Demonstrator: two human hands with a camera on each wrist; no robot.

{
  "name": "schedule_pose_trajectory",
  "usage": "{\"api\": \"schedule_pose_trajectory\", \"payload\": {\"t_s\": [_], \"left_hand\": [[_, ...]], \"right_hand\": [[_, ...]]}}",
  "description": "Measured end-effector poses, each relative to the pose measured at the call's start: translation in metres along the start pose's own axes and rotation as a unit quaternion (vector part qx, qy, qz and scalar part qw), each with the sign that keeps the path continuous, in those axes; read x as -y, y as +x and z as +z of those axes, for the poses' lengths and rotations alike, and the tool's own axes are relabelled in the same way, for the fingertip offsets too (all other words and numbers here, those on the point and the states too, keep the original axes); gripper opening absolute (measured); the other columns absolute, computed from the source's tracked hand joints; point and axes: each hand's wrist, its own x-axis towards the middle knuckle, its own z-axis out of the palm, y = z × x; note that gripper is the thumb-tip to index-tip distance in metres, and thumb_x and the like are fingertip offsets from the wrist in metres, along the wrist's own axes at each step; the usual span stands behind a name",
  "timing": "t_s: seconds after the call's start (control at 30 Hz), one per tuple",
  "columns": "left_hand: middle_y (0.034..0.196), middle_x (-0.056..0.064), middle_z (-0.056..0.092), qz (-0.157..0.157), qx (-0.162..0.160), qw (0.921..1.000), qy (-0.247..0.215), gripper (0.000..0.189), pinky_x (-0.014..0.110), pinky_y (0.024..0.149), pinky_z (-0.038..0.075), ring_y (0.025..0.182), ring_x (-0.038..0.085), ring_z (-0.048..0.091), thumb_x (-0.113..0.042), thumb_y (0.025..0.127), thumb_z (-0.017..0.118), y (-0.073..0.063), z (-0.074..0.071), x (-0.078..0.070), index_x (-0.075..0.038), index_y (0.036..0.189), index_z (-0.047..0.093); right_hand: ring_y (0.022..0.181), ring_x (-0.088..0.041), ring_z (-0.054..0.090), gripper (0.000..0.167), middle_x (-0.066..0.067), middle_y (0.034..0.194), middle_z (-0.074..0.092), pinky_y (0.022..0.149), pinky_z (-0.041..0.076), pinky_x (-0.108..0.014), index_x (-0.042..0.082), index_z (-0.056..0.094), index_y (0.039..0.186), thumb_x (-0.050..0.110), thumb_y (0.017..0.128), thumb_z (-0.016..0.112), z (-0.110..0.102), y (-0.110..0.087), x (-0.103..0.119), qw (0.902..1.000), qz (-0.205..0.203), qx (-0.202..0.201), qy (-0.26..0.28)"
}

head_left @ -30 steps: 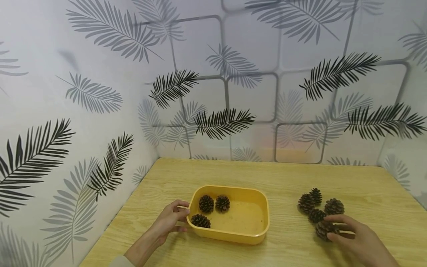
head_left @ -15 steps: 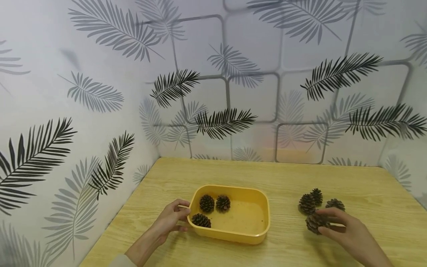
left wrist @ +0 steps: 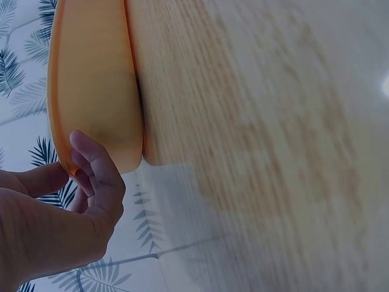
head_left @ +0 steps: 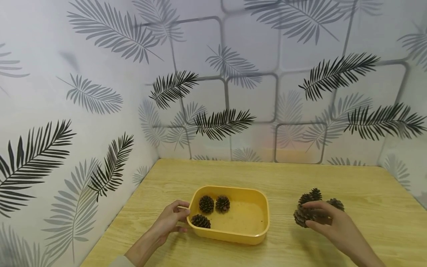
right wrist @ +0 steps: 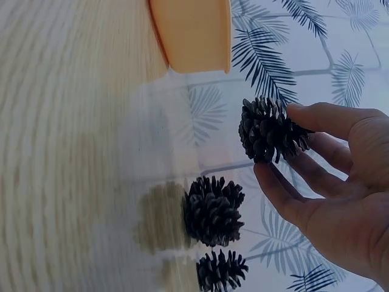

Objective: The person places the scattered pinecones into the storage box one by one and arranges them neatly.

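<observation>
One pale wood-grain table point(head_left: 186, 172), white leaf-print walls point(head_left: 253, 137). Left hand point(head_left: 171, 219) pinches yellow oblong plastic tub point(head_left: 230, 237) by rim; right hand point(head_left: 333, 227), brown scaly pinecone point(right wrist: 264, 131) above table. Only head view shows me three pinecones point(head_left: 206, 204) inside.

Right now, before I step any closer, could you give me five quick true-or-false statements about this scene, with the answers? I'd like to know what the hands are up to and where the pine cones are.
1. Three pine cones lie inside the yellow container. True.
2. The left hand grips a pine cone. False: it holds the container's rim.
3. The right hand holds another pine cone, raised off the table. True.
4. The cones in the container sit at its right end. False: they are in its left half.
5. The wall behind is plain. False: it has a leaf pattern.
</observation>
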Motion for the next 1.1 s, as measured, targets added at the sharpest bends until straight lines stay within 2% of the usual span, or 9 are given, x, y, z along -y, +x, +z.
{"api": "schedule_pose_trajectory", "payload": {"t_s": [0.07,0.3,0.6,0.7,1.1], "left_hand": [[0.118,0.021,0.061,0.000,0.000,1.0000,0.000,0.032,0.036,0.068,0.063,0.087,0.025,0.066,-0.013,0.105,0.060,0.000,0.000,0.000,0.002,0.133,0.056],[0.117,0.020,0.061,-0.002,0.000,1.0000,0.000,0.031,0.035,0.068,0.063,0.087,0.024,0.067,-0.013,0.105,0.060,-0.001,0.001,-0.002,0.002,0.133,0.057],[0.115,0.020,0.062,0.002,0.003,1.0000,0.000,0.031,0.034,0.068,0.063,0.086,0.024,0.066,-0.012,0.105,0.061,-0.001,0.000,-0.002,0.002,0.133,0.057],[0.114,0.018,0.062,0.003,0.004,1.0000,0.000,0.031,0.035,0.068,0.063,0.086,0.024,0.066,-0.012,0.105,0.061,-0.002,0.000,-0.002,0.002,0.133,0.057],[0.113,0.019,0.062,0.004,0.005,1.0000,-0.002,0.032,0.035,0.068,0.063,0.086,0.023,0.065,-0.013,0.104,0.061,0.000,0.000,-0.001,0.002,0.133,0.057]], "right_hand": [[0.099,-0.011,0.070,0.044,-0.012,0.127,0.069,0.081,0.060,-0.026,0.011,0.067,0.132,0.021,0.092,0.081,0.002,0.001,0.004,0.9999,-0.011,0.000,0.006],[0.109,-0.022,0.070,0.042,-0.007,0.128,0.070,0.084,0.060,-0.025,0.016,0.067,0.132,0.024,0.093,0.080,0.009,0.009,0.018,0.9999,-0.006,0.011,0.005],[0.115,-0.028,0.068,0.042,-0.009,0.129,0.069,0.089,0.060,-0.028,0.015,0.066,0.133,0.016,0.093,0.080,0.015,0.016,0.029,0.9997,-0.020,0.007,0.013],[0.117,-0.030,0.067,0.042,-0.009,0.131,0.068,0.092,0.060,-0.033,0.015,0.066,0.134,0.017,0.094,0.079,0.017,0.019,0.034,0.9991,-0.033,0.008,0.024],[0.118,-0.031,0.065,0.038,-0.005,0.130,0.068,0.095,0.059,-0.035,0.016,0.068,0.130,0.016,0.094,0.079,0.034,0.031,0.053,0.9959,-0.077,0.006,0.048]]}}
